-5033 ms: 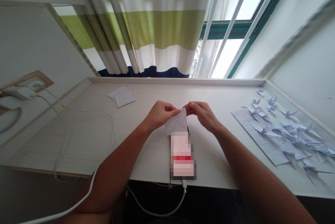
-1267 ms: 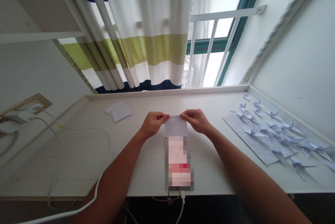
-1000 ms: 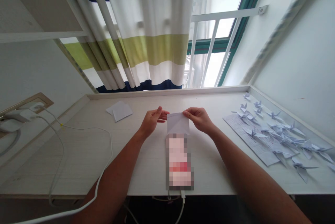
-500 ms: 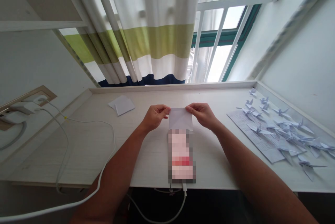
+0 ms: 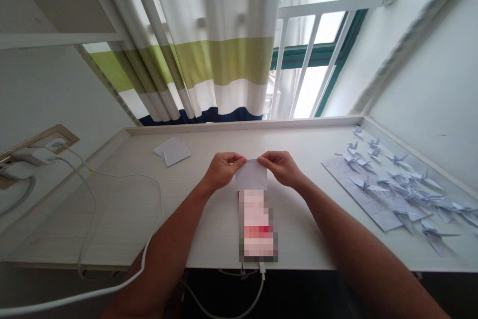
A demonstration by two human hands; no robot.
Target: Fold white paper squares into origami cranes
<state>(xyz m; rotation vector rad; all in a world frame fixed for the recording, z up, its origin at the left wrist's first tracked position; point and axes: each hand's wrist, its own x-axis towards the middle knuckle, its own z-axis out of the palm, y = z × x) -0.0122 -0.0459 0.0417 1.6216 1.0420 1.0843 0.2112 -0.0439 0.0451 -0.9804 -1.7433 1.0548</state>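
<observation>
A white, wood-grained tabletop (image 5: 119, 219) ran along beneath a window, its back edge raised in a low white lip. Behind it hung a curtain (image 5: 212, 60) striped in navy, white and olive green, drawn across the left part of the window. White metal window bars (image 5: 309, 25) and a green window frame (image 5: 338, 55) showed to its right, with bright daylight coming through. A white shelf (image 5: 56, 5) jutted in at the upper left, and white walls closed in on both sides. A charger (image 5: 32, 157) sat at a wall socket (image 5: 56, 142) on the left, and a white cable (image 5: 161, 204) looped across the tabletop.

A small pile of white paper squares (image 5: 172, 152) lay toward the back of the tabletop, well left of the hands. On the right, paper cranes (image 5: 399, 159) were spread out, many of them on a printed sheet (image 5: 373, 204); its text was too small to read.

The folded white paper (image 5: 251, 174) was held between the two hands, near the middle of the tabletop. The left hand (image 5: 224, 169) and the right hand (image 5: 280, 168) were both curled closed, pinching its upper corners from either side. The paper hung just above a pixelated, oblong device (image 5: 257, 224) lying on the tabletop, and I could not tell whether they touched.
</observation>
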